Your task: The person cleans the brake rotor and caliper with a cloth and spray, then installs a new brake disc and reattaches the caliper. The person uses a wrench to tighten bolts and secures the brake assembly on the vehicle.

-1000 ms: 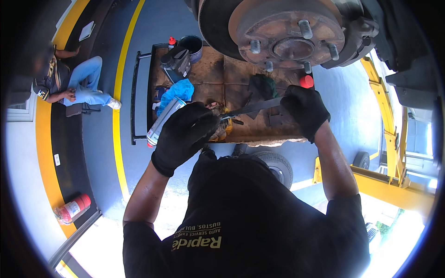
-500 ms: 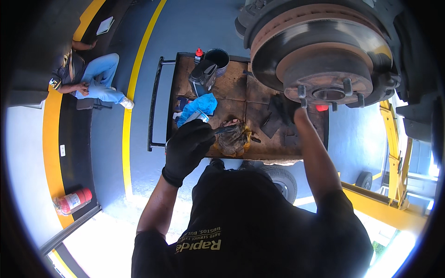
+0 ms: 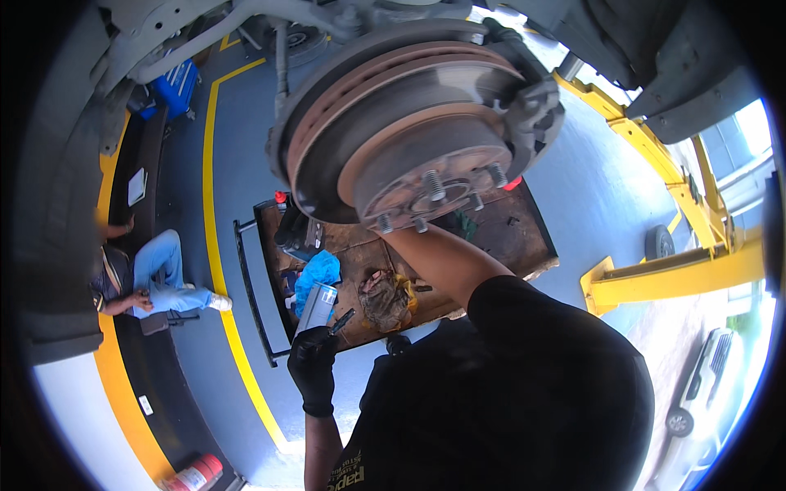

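Observation:
In a black glove, my left hand (image 3: 313, 360) is closed on a small dark slender piece (image 3: 342, 321) that points up to the right. Just beyond that hand are a silver-and-blue box (image 3: 318, 307) and a bright blue cloth or glove (image 3: 318, 272). My right forearm (image 3: 446, 262) reaches up under the brake disc (image 3: 409, 123) and its hub (image 3: 434, 176), which has several bare studs. The hub hides my right hand, so its fingers and anything in them cannot be seen.
A cart with a worn brown top (image 3: 516, 237) stands below the disc, carrying a crumpled dirty rag (image 3: 385, 299) and dark bottles (image 3: 295, 229). Yellow lift arms (image 3: 655, 274) are at right. At left a person (image 3: 155, 270) sits near a red fire extinguisher (image 3: 196, 475).
The view has shifted, so the disc now sits further left and more of the car's underside shows. My right arm reaches further left behind the hub. My left hand still holds the dark piece.

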